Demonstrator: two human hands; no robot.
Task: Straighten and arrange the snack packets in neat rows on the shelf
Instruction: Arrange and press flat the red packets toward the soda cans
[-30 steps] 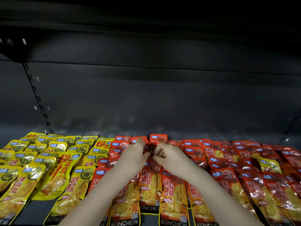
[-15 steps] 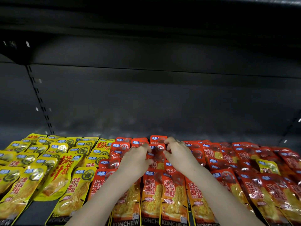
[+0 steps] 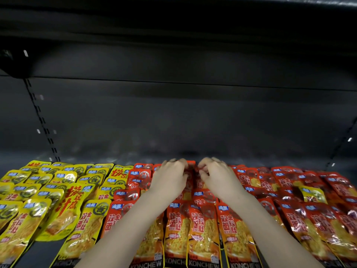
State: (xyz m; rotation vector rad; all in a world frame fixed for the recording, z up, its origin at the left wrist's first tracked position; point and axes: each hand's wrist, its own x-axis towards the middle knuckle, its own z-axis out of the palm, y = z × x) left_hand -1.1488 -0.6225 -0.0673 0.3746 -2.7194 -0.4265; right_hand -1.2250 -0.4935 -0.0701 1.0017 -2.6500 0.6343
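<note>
Behind the last row of packets a bare strip of dark shelf [image 3: 251, 155] runs to the back wall [image 3: 193, 117], with open air up to the upper shelf [image 3: 173, 60]. At the front left, a gap of bare shelf shows between packets. The yellow packets [image 3: 58, 190] fill the left side and the red packets [image 3: 241, 219] the middle and right, overlapping in rows down to the front edge. One stray yellow packet [image 3: 313, 196] lies among the red ones at the right.

Both hands are at the far end of the middle rows. The left hand [image 3: 170, 178] and right hand [image 3: 218, 178] have their fingers curled, nearly closed, on the back red packet [image 3: 191, 169] between them. Blur hides the fingertips.

A slotted rail [image 3: 40, 120] climbs the wall at the left.
</note>
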